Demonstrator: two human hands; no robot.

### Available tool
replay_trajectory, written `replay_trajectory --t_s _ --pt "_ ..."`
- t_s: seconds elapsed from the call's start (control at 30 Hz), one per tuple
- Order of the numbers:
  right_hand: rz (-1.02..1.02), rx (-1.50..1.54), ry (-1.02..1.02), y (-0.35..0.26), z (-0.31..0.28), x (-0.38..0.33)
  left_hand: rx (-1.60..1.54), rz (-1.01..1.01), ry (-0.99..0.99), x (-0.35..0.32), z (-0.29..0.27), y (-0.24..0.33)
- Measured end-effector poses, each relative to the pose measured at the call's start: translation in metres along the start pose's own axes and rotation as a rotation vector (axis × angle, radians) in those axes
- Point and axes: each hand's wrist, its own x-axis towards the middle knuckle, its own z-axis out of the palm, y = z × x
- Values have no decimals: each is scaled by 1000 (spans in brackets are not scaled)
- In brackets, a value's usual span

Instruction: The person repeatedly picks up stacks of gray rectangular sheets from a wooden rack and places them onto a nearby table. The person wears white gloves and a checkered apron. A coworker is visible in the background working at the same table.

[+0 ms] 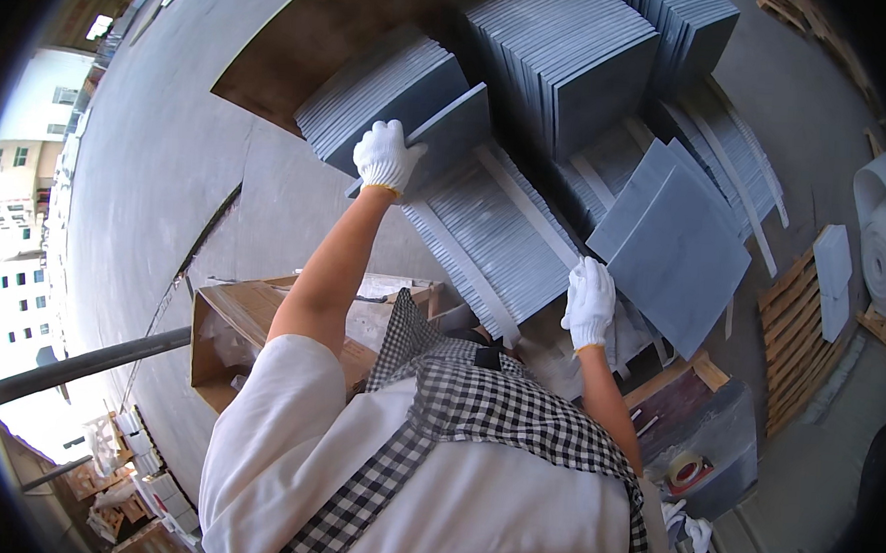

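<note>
My left hand (387, 156), in a white knit glove, has its fingers curled at the left edge of a grey stone tile (457, 135). This tile stands slightly apart from an upright row of grey tiles (383, 88) behind it. In front lies a lower row of tiles (490, 234), crossed by pale strips (527, 206). My right hand (590, 302), gloved too, is at the right end of that row, beside the near corner of several loose flat tiles (680, 254). Its fingers are bent together, and what they hold, if anything, is hidden.
More upright tile rows (604, 75) stand at the back. An open cardboard box (221, 340) is at my left. To the right are a wooden pallet (798, 340), a white foam roll (879, 224) and a tape roll (688, 473). Another person's gloved hand (698, 535) shows low right.
</note>
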Motion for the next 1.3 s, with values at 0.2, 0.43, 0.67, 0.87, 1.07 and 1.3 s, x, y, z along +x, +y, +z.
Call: replay_trajectory --t_s 0.2,0.43,0.67,0.87,1.07,1.3 --pt "335 305 21 4 -26 -11 -176 222 -372 -6 18 -7" --pt "664 1277 182 6 -24 -38 -254 247 -484 1 -39 16" --pt "846 1330 146 -11 -36 -37 -714 52 -644 -53 -171 70" --pt "822 1508 507 29 -85 -51 -1106 110 -725 -88 -197 152" --pt "794 1304 912 81 -148 -108 -1355 115 -874 -98 -139 278" --pt "832 1047 975 70 -182 -155 -1441 49 -984 -106 -75 392"
